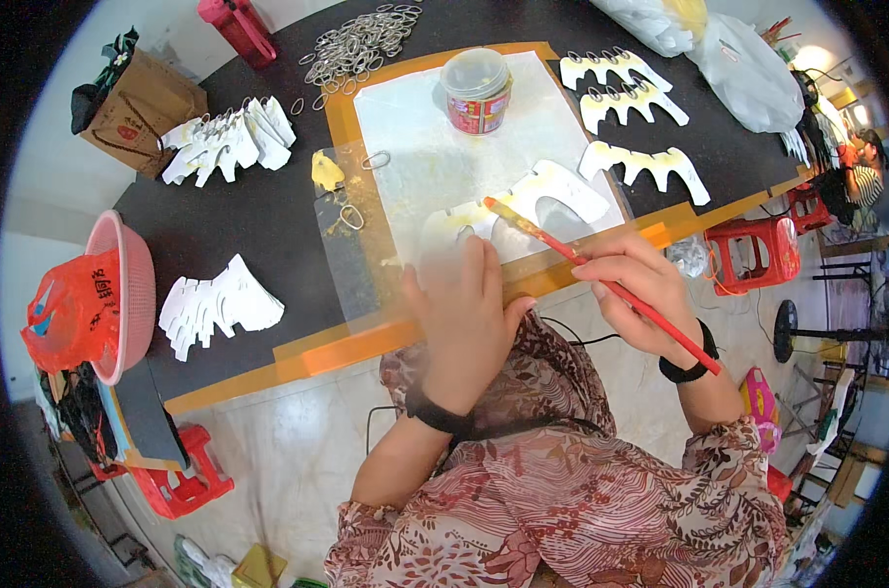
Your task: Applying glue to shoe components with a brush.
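Down at the near edge of the worktop (219, 230), the left hand (461, 314) lies flat, fingers spread and pressing down on a white cut-out shape (552, 191) that rests on a pale work sheet (435, 147); the near part of that shape is hidden under the palm. Just beside it, the right hand (641, 294) has its fingers pinched around a red-handled brush (601, 279), the handle slanting back past the wrist and the yellowish tip (492, 204) touching the cut-out's near-left edge. Yellow staining shows along the cut-out's border. Off to the left, well apart from the hands, a stack of white cut-outs (219, 306) sits on the dark surface, and a pink basket (131, 294) with a red bag hangs over the left rim. Moving farther out, a clear-lidded tub (476, 90) with a red band stands at the far end of the sheet. To its right, three finished cut-outs (636, 118) lie in a column, metal loops on the upper two. At far left another pile of white pieces (231, 137), and at the far edge a heap of metal rings (358, 44).
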`<act>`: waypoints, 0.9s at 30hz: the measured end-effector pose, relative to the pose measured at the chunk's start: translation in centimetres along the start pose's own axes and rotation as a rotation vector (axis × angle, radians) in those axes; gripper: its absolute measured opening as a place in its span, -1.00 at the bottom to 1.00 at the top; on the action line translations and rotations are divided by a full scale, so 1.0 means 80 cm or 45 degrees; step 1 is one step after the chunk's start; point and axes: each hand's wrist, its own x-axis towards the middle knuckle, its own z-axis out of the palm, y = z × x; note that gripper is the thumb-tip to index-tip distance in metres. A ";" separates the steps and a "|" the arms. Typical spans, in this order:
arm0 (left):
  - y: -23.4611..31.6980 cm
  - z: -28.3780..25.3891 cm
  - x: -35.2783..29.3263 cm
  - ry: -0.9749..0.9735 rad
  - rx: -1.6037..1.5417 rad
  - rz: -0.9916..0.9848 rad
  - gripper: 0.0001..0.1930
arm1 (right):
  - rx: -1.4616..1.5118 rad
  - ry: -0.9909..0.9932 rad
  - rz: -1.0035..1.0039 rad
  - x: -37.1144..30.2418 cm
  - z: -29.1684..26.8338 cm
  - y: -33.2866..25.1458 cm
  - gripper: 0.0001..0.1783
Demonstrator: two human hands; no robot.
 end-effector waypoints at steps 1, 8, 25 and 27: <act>0.000 0.000 0.000 0.013 0.001 0.012 -0.32 | 0.021 -0.002 -0.015 0.001 0.001 0.001 -0.68; -0.001 -0.002 0.001 -0.006 0.017 0.006 -0.31 | -0.079 0.004 -0.051 -0.001 -0.004 -0.003 -0.73; 0.010 0.000 0.009 -0.031 -0.100 -0.051 -0.30 | 0.125 0.095 0.113 0.024 -0.032 0.012 -0.89; 0.013 0.006 0.011 -0.015 -0.129 -0.053 -0.29 | 0.072 0.107 0.095 0.022 -0.029 0.014 -0.89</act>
